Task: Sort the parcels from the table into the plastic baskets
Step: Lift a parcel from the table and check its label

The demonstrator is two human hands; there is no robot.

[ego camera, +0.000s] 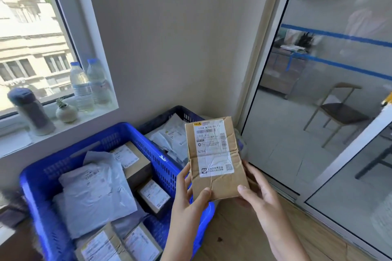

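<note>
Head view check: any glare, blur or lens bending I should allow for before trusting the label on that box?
Head view: the window is blown out by daylight; the glass door carries reflections; wide-angle bending curves both frames; the label on the box is evenly lit, large print legible, fine print soft.

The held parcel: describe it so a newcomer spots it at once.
Find the bright blue basket under the window; just right of it, the left hand and right hand hold a brown cardboard parcel upright. Unlike the parcels lying in that basket, it is held aloft, creased, label facing the camera.
</note>
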